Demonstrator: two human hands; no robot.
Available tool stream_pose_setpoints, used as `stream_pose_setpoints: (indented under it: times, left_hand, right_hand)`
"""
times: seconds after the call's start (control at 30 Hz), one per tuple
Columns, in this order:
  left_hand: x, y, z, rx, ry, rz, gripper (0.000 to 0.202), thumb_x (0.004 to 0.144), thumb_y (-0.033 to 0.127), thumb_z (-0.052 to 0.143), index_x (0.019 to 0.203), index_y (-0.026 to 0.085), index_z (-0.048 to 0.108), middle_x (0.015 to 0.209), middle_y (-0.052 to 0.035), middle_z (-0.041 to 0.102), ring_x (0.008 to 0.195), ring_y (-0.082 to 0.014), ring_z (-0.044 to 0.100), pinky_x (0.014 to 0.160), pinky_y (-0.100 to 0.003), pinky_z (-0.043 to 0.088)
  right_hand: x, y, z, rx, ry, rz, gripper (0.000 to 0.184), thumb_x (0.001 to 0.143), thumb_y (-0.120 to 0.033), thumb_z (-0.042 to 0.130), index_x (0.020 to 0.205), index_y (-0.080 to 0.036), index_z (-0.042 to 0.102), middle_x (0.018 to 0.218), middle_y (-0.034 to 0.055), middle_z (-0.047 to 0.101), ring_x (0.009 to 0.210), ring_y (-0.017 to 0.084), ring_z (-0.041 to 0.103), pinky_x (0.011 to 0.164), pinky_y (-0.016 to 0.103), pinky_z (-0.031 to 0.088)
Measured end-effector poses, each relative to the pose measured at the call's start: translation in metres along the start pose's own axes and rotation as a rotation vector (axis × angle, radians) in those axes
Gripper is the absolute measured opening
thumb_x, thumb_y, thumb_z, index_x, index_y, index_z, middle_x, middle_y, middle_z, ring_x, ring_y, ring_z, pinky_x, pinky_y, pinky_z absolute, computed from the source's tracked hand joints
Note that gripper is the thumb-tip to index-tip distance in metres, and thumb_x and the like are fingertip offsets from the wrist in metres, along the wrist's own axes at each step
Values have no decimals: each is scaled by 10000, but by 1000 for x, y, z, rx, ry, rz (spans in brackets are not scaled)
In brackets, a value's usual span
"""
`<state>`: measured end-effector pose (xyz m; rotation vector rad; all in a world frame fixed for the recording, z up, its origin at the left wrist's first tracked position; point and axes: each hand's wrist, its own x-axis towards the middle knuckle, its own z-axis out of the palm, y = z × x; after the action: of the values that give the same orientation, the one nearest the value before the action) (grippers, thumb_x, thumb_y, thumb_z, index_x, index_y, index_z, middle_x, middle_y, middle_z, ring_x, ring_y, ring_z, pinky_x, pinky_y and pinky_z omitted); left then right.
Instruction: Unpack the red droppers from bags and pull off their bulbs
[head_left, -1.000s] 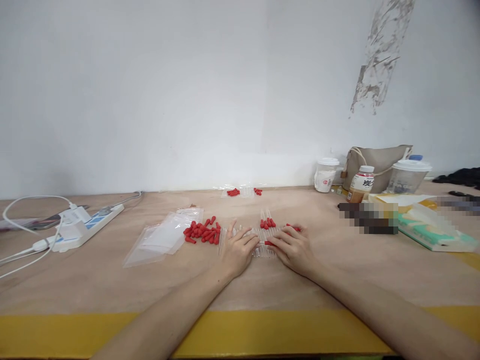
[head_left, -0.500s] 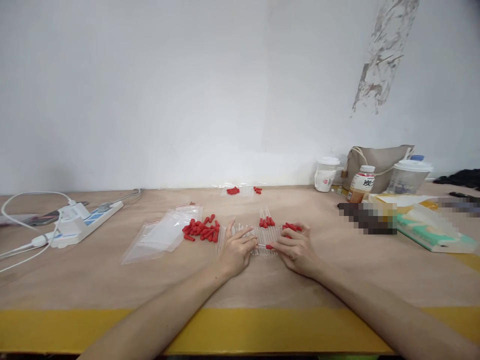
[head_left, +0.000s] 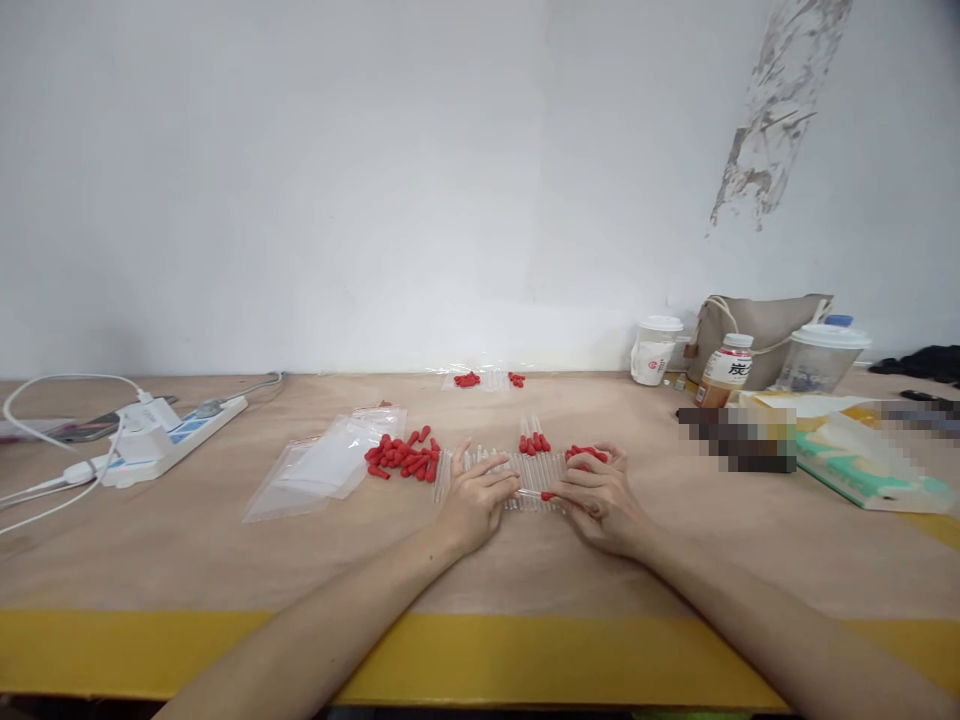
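Note:
My left hand (head_left: 474, 508) is closed, thumb and fingers pinching a thin clear dropper tube (head_left: 531, 493) that points right. At the tube's right end sits a red rubber bulb (head_left: 547, 496), pinched by my right hand (head_left: 602, 505). Whether the tube is fully inside the bulb I cannot tell. Beneath and between both hands lies a row of clear tubes (head_left: 536, 468). Several droppers with red bulbs (head_left: 534, 443) lie just beyond that row. More red bulbs (head_left: 585, 456) are beside my right fingers, and a loose pile of red bulbs (head_left: 401, 458) is left of my left hand.
Clear zip bags (head_left: 322, 468) lie left of the pile. A power strip (head_left: 176, 440) with white cables is farther left. Bagged red bulbs (head_left: 466, 380) lie near the wall. At right stand a paper cup (head_left: 654, 352), a bottle (head_left: 724, 372), a plastic cup (head_left: 821, 360) and a tissue pack (head_left: 874, 470).
The red bulb and my right fingers have shifted slightly right, and a little more of the tube shows between my hands. My left hand keeps its hold.

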<state>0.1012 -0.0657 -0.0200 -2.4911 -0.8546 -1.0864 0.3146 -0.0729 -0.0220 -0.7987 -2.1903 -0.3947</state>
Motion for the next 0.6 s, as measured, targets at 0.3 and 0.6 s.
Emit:
stream_pose_setpoints:
  times: [0.3,0.6]
  left_hand:
    - [7,4,3,-97,-57,-108,205,851,176,430,872,184,634,766,-34,633,709,-140,567,665,-275,439]
    - [4,-13,1,-12,37,-277,220,848,166,415,859,180,634,736,-37,575,705,-154,542,647,-282,428]
  right_hand:
    - [5,2,-6,15,28,70,156,831,-218,468,791,-235,618,689,-20,616,772,128,521,899,391,136]
    - [1,27,-14,6,75,378,208,787,-288,471,655,-200,606,660,-5,586,703,139,523,845,380,227]
